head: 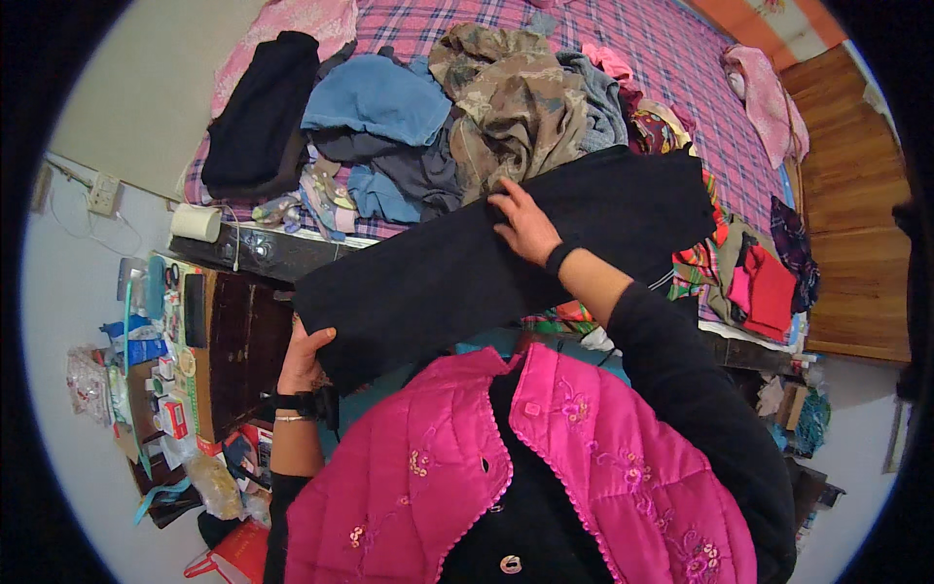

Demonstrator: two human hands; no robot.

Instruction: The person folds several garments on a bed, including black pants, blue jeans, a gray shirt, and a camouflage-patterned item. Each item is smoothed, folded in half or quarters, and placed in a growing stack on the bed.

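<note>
A long black garment (430, 292), apparently trousers laid lengthwise, stretches across in front of me, its far right part over the bed's edge. My left hand (303, 354) grips its near left end, with the thumb on top and the fingers hidden beneath the cloth. Flat on the middle of the fabric lies my right hand (527, 225), palm down with the fingers spread. Just beyond that hand is a crumpled camouflage garment (511, 95). A blue garment (379, 102) rests on dark grey clothing (408, 160) to its left.
A folded black garment (263, 109) lies at the left of the checked bedsheet (657, 44). Several small patterned cloths (321, 193) sit by the bed's edge. Folded red cloth (766, 288) is at the right. A cluttered cabinet (241, 343) stands at left, a wooden headboard (850, 212) at right.
</note>
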